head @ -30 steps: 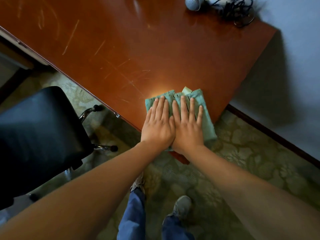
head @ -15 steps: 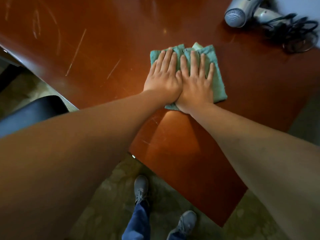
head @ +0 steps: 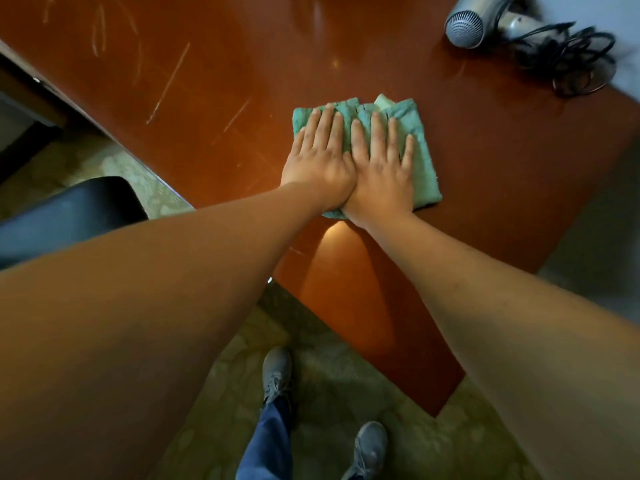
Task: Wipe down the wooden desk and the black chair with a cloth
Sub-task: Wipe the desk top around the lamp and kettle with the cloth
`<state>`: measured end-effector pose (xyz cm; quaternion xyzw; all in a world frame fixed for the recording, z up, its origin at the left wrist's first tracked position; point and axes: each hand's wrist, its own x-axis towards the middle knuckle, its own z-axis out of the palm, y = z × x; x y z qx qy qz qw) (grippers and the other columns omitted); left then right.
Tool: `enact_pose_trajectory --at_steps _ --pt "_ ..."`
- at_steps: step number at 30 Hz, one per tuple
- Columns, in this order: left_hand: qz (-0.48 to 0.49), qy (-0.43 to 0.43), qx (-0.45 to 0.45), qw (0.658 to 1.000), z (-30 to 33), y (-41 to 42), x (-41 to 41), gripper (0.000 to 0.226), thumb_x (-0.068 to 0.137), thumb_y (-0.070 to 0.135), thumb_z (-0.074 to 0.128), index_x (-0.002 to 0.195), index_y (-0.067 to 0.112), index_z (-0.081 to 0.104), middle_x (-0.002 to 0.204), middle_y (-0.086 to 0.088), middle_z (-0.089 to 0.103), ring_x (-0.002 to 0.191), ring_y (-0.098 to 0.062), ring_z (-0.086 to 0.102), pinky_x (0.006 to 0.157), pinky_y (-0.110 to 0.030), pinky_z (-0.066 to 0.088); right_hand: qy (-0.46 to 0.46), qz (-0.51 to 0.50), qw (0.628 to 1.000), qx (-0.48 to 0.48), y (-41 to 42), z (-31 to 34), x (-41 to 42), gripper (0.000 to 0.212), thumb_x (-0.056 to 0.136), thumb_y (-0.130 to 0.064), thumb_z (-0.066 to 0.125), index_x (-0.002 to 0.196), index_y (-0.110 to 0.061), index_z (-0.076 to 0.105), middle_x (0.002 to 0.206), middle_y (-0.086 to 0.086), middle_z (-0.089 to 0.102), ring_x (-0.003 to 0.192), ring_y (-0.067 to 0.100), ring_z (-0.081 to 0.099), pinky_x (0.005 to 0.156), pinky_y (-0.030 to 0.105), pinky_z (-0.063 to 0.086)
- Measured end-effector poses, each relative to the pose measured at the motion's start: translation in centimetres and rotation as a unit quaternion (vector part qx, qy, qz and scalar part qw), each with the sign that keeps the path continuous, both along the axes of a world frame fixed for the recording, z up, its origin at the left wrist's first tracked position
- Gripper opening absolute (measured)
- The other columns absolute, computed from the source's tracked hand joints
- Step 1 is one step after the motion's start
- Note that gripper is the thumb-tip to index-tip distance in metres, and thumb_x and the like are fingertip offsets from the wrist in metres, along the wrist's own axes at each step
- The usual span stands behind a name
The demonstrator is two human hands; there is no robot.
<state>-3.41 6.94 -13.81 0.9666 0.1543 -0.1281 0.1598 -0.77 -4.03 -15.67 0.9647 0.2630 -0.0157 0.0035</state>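
A folded green cloth (head: 420, 157) lies flat on the reddish wooden desk (head: 214, 81), well in from its near edge. My left hand (head: 320, 157) and my right hand (head: 381, 168) press on it side by side, thumbs touching, fingers straight and pointing away from me. Most of the cloth is hidden under the hands; its far edge and right side show. The black chair (head: 72, 216) stands at the left, below the desk's edge, partly hidden by my left forearm.
A silver hair dryer (head: 481, 20) with a tangled black cord (head: 575, 60) lies at the desk's far right corner, beyond the cloth. Scratches mark the desk top at the left. My two shoes stand on patterned floor near the desk's corner.
Both hands have pushed the cloth away from the desk's near edge toward the hair dryer; since half a second ago they sit slightly nearer me in the view.
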Motion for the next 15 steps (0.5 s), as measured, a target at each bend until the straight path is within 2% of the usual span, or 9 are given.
enact_pose_trajectory --at_steps 3,5,7,9,13,15 --pt "0.012 0.015 0.005 1.0 0.4 -2.1 -6.1 0.063 0.106 0.04 0.005 0.161 0.013 -0.009 0.168 -0.004 -0.019 0.153 -0.018 -0.022 0.125 -0.036 -0.012 0.014 0.019 1.0 0.007 -1.9 0.5 -5.7 0.103 0.076 -0.074 0.023 0.161 -0.018 0.008 0.168 0.015 0.004 0.155 0.035 0.005 0.122 0.058 0.01" --pt "0.021 0.026 0.003 0.999 0.7 -3.5 -10.3 0.063 0.106 0.039 0.006 0.16 0.013 -0.01 0.168 -0.005 -0.02 0.153 -0.02 -0.022 0.126 -0.039 -0.01 0.027 0.033 0.999 0.002 -3.3 0.5 -9.6 0.106 0.078 -0.075 0.035 0.161 -0.017 0.005 0.168 0.016 0.001 0.155 0.035 0.002 0.122 0.058 0.009" --pt "0.026 0.028 0.006 0.999 0.9 -4.9 -13.9 0.062 0.106 0.038 0.008 0.16 0.012 -0.009 0.168 -0.006 -0.019 0.154 -0.021 -0.021 0.127 -0.041 -0.008 0.036 0.042 0.998 -0.008 -4.6 0.4 -13.0 0.118 0.076 -0.078 0.051 0.161 -0.015 -0.001 0.168 0.018 -0.004 0.155 0.036 -0.003 0.122 0.059 0.007" --pt "0.029 0.028 0.009 0.999 1.1 -5.9 -16.4 0.062 0.107 0.039 0.008 0.16 0.013 -0.009 0.168 -0.006 -0.019 0.153 -0.021 -0.022 0.127 -0.041 -0.007 0.047 0.053 0.997 -0.024 -5.6 0.5 -15.5 0.124 0.075 -0.078 0.057 0.161 -0.013 -0.005 0.167 0.02 -0.009 0.154 0.038 -0.007 0.121 0.06 0.006" --pt "0.038 0.03 0.009 0.999 0.9 -6.2 -17.4 0.062 0.107 0.04 0.007 0.16 0.014 -0.012 0.167 -0.005 -0.021 0.153 -0.02 -0.024 0.126 -0.041 -0.01 0.062 0.063 0.995 -0.041 -5.8 0.9 -16.2 0.129 0.073 -0.081 0.056 0.16 -0.01 -0.007 0.166 0.022 -0.011 0.153 0.041 -0.01 0.121 0.062 0.006" --pt "0.037 0.023 -0.002 0.999 0.7 -5.7 -17.1 0.062 0.107 0.04 0.007 0.16 0.016 -0.013 0.167 -0.003 -0.022 0.152 -0.019 -0.026 0.125 -0.039 -0.012 0.063 0.084 0.993 -0.054 -5.6 0.9 -15.5 0.127 0.073 -0.082 0.05 0.16 -0.008 -0.008 0.165 0.023 -0.013 0.153 0.042 -0.011 0.12 0.062 0.006"
